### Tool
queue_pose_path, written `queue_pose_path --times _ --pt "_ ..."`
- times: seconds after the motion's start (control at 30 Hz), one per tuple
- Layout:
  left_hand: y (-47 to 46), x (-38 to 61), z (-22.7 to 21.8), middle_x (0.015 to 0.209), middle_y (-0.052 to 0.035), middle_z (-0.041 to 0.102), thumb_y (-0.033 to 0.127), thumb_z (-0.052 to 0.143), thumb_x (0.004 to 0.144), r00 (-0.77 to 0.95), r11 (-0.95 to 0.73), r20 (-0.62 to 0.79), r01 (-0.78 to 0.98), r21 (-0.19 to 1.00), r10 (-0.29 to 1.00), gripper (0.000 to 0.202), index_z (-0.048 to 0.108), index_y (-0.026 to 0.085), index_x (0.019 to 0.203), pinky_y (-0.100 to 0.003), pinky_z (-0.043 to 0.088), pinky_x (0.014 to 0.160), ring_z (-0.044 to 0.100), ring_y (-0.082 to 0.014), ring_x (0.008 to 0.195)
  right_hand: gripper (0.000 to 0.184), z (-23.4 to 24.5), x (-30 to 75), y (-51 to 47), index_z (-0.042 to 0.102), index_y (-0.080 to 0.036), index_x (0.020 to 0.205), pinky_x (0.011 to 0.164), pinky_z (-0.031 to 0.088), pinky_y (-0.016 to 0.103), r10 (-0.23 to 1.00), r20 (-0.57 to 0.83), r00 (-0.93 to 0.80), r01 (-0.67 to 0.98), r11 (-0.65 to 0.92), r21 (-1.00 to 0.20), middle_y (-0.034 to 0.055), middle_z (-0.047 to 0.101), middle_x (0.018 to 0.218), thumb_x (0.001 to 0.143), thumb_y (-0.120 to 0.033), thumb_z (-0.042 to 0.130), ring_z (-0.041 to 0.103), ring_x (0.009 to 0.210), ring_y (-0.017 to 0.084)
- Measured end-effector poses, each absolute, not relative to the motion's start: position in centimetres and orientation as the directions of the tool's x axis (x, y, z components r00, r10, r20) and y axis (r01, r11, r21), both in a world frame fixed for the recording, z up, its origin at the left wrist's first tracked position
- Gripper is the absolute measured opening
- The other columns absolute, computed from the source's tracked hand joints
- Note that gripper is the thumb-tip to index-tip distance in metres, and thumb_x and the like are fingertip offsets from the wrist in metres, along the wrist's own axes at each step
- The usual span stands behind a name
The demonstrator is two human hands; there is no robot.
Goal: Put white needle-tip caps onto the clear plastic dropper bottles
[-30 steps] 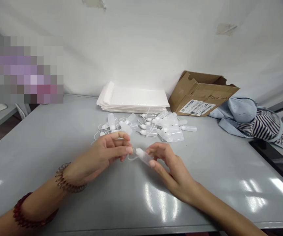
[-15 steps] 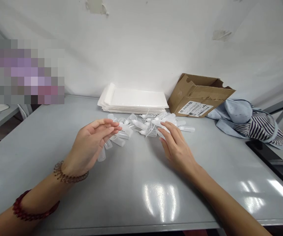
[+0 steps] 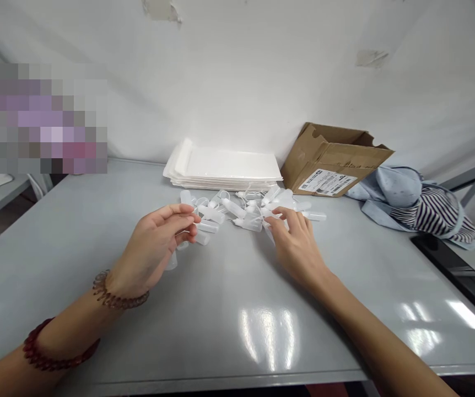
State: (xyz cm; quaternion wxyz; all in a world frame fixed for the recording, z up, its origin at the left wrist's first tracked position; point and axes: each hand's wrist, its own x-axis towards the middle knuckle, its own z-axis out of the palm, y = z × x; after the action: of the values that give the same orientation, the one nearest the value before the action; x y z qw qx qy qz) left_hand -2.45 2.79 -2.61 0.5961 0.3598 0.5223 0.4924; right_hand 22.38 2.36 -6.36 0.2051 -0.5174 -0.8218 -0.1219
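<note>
A heap of small translucent dropper bottles [image 3: 233, 208] with thin white tips and looped tethers lies in the middle of the grey table. My right hand [image 3: 297, 240] reaches into the heap's right side, its thumb and index finger closed on a dropper bottle [image 3: 269, 231] that the hand partly covers. To the left, my left hand [image 3: 158, 245] hovers by the heap with thumb and fingertips brought together; whether anything is between them is hidden. Beneath that hand a few more bottles show, one of them a bottle [image 3: 172, 261] nearest me.
Behind the heap lies a stack of white padded envelopes [image 3: 229, 165] against the wall. An open cardboard box [image 3: 332, 160] leans at the back right, beside folded cloth [image 3: 419, 201]. A black phone [image 3: 456, 273] rests on the grey table [image 3: 221, 325] at the right.
My right hand has dipped into the bottles and its fingers have closed on one. My left hand has barely moved, its fingertips curling slightly more.
</note>
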Motion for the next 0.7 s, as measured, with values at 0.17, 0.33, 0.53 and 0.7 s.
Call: queue_pose_path --times 0.17,0.33,0.53,0.7 --pt "2.7 -2.6 -2.8 0.077 -0.0015 0.062 0.021 0.067 0.077 -0.012 0.272 -0.279 -0.185 0.944 0.960 0.011 0.062 0.014 0.083 -0.022 0.047 0.057 0.054 -0.0094 0.061 0.016 -6.5 22.7 2.3 0.061 -0.014 0.097 0.067 0.050 0.037 0.778 0.549 -0.304 0.891 0.436 -0.124 0.0159 0.057 0.102 0.087 -0.010 0.048 0.057 0.083 0.023" --pt "2.5 -2.4 -2.7 0.072 0.0003 0.061 0.022 0.063 0.080 0.078 0.300 -0.292 -0.122 0.946 0.953 0.007 0.060 0.016 0.081 -0.022 0.046 0.057 0.053 -0.0094 0.061 0.012 -5.4 22.6 1.5 0.060 -0.016 0.093 0.070 0.051 0.033 0.670 0.690 -0.274 0.827 0.530 -0.187 0.0116 0.059 0.092 0.085 -0.008 0.054 0.061 0.082 0.019" --pt "2.1 -1.9 -2.7 0.072 0.0009 0.062 0.027 0.061 0.083 0.240 0.323 -0.321 0.031 0.946 0.916 0.011 0.060 0.018 0.090 -0.026 0.047 0.062 0.053 -0.0102 0.060 0.014 -3.4 21.3 -0.5 0.061 -0.020 0.090 0.075 0.049 0.031 0.821 0.569 -0.053 0.530 0.506 -0.681 0.0062 0.062 0.091 0.080 -0.011 0.065 0.060 0.087 0.018" --pt "1.8 -1.9 -3.2 0.080 0.0002 0.063 0.032 0.059 0.085 0.361 0.267 -0.283 0.093 0.959 0.889 0.024 0.059 0.022 0.107 -0.029 0.048 0.067 0.056 -0.0119 0.064 0.008 -2.6 20.6 -1.2 0.063 -0.021 0.082 0.069 0.049 0.025 0.987 0.160 -0.023 0.179 0.162 -0.970 0.0021 0.064 0.087 0.077 -0.021 0.069 0.061 0.079 0.014"
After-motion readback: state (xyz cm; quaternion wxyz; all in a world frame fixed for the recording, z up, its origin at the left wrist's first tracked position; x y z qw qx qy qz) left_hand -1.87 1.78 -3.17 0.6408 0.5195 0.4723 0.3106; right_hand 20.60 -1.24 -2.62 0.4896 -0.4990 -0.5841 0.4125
